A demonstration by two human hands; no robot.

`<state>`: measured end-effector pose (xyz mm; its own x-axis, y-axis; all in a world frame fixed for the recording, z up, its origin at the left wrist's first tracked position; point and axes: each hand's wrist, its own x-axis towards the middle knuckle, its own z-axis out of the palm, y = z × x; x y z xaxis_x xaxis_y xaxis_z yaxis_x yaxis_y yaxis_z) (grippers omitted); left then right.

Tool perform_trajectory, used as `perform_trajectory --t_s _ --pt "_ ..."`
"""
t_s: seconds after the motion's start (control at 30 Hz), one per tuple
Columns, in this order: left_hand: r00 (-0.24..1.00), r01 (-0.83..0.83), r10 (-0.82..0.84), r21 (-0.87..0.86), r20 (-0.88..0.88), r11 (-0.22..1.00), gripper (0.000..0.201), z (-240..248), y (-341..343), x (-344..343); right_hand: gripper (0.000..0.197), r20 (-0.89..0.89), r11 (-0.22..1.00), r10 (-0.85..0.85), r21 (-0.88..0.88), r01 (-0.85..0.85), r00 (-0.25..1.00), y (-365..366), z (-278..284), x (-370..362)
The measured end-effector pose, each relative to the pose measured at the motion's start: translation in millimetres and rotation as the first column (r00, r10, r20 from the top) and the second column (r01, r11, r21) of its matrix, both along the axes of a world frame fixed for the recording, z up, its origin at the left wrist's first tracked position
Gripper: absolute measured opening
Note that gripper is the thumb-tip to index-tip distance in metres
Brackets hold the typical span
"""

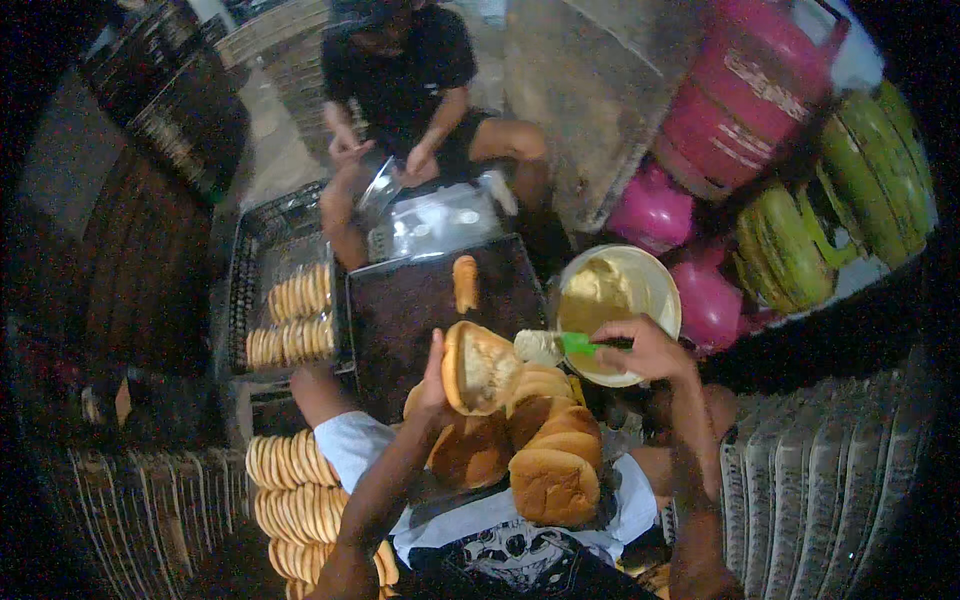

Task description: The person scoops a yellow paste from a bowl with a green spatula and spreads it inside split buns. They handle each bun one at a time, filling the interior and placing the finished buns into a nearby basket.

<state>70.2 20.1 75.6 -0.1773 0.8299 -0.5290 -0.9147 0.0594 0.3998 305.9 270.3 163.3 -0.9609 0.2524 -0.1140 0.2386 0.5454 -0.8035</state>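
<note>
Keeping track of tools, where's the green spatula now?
In the head view, right of centre: the right hand holds the green spatula by the white bucket, right of the held bun.

Spatula [577, 344]: bright green
Held bun [482, 368]: golden-brown crust, pale inside
Tub [661, 287]: whitish
Cream [590, 290]: pale yellow
Tall cylinder [735, 105]: pink, white markings
Printed shirt [505, 560]: black, white pattern

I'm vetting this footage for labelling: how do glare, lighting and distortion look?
Head view: glare on the shiny surface before the co-worker; head view: dark, grainy rim; head view: grey ridged stack at lower right curves; head view: bread in the left hand reasonably lit.
</note>
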Motion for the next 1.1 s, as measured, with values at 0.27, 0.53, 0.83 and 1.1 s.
perform_trajectory --t_s 0.27,0.53,0.83,1.1 --pt "0.97 -0.165 0.198 0.221 -0.139 0.961 0.067 -11.5 -24.6 -11.7 0.056 -0.043 0.776 0.196 0.617 -0.128 0.98 -89.0 -40.6 -79.8" --pt "0.942 -0.324 0.336 0.228 -0.014 0.918 0.043 -46.8 -21.2 -48.9 0.049 0.058 0.769 -0.115 0.637 0.052 0.992 -64.9 -38.9 -26.5" --pt "0.088 -0.241 -0.421 -0.43 -0.903 0.87 0.038 -121.1 40.9 -90.3 0.039 -0.124 0.773 -0.297 0.55 0.315 0.947 -14.4 -54.9 30.2" --pt "-0.643 0.19 -0.694 -0.945 -0.324 0.266 0.03 -167.8 100.1 -120.4 0.037 -0.24 0.743 -0.238 0.579 0.336 0.941 1.1 -70.0 36.9"
